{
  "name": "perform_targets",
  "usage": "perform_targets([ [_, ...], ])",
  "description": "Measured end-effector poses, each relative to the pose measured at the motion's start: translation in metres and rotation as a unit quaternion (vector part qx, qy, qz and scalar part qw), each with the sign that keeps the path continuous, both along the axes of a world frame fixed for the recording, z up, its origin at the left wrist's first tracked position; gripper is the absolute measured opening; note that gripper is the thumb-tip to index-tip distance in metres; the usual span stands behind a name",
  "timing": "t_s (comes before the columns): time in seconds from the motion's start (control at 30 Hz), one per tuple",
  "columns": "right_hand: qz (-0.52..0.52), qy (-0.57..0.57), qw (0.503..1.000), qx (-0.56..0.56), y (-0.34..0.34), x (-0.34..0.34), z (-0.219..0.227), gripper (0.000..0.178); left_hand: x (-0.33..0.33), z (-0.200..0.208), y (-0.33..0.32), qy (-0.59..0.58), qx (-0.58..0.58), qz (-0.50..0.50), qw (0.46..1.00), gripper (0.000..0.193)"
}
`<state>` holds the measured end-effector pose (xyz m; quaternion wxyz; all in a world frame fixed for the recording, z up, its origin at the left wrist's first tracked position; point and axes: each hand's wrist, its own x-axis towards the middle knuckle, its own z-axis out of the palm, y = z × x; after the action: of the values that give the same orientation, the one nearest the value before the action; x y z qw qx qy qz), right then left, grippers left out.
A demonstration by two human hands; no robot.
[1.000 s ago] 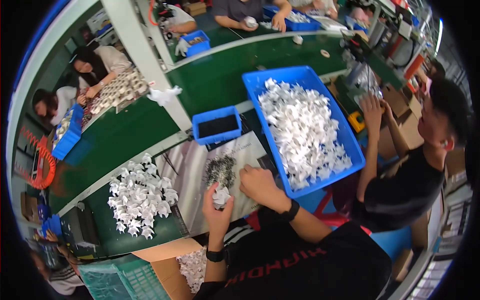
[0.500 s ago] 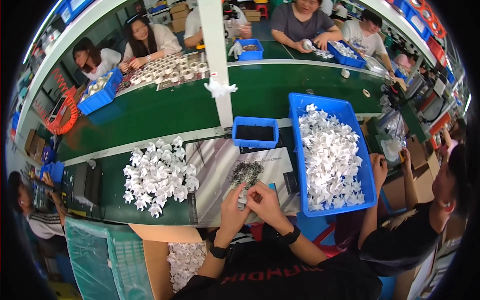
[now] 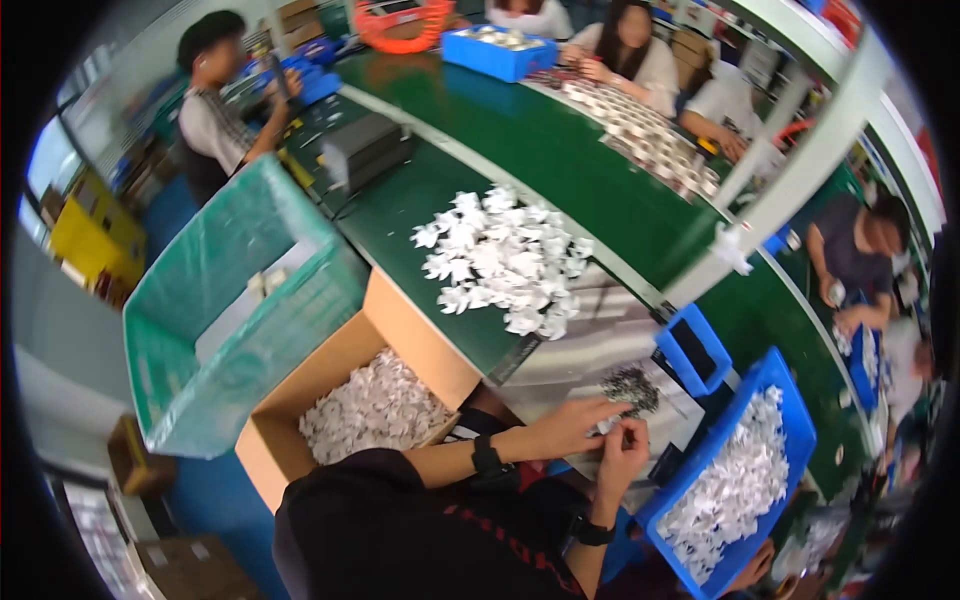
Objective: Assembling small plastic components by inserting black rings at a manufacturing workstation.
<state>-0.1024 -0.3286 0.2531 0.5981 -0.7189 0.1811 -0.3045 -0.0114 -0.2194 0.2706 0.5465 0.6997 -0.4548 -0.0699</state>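
Note:
My left hand (image 3: 578, 427) and my right hand (image 3: 625, 452) meet over a pale printed mat at the table's front edge. Fingers of both are pinched together around a small white plastic part (image 3: 604, 426), mostly hidden by them. Just beyond the fingertips lies a scattered heap of tiny black pieces (image 3: 632, 388). To the left spreads a loose pile of white petal-shaped plastic parts (image 3: 505, 262). On the right stands a large blue bin (image 3: 797, 400) filled with similar white parts. A small blue tray (image 3: 676, 357) with a dark inside sits beyond the black heap.
Left of me, an open cardboard box (image 3: 455, 372) holds many small white pieces beside a plastic-lined green crate (image 3: 160, 380). A dark grey device (image 3: 368, 150) stands on the green table. A white post (image 3: 800, 150) rises beyond the tray. Several people work around the tables.
My view has swung left and tilted, bringing the green crate and cardboard box further in. Both hands stay together over the mat, still pinching the white part.

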Motion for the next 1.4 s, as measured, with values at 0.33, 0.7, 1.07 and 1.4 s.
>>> perform_targets([
  [0.33,-0.019,0.066,0.988,-0.137,0.004,-0.008,0.036,0.005,-0.008,0.004,0.003,-0.033,0.011,0.000,0.999,0.053],
  [0.7,0.057,0.093,0.990,-0.094,-0.016,-0.014,0.034,0.008,-0.002,0.019,0.012,-0.078,0.082,-0.047,0.992,0.057],
  [1.07,-0.080,-0.007,0.977,0.200,-0.043,-0.023,0.029,0.009,0.015,0.020,0.010,0.209,0.029,0.043,0.976,0.056],
  [1.4,-0.084,0.240,0.908,-0.332,-0.030,-0.017,0.034,0.010,-0.004,0.015,-0.001,0.206,-0.013,-0.016,0.978,0.052],
])
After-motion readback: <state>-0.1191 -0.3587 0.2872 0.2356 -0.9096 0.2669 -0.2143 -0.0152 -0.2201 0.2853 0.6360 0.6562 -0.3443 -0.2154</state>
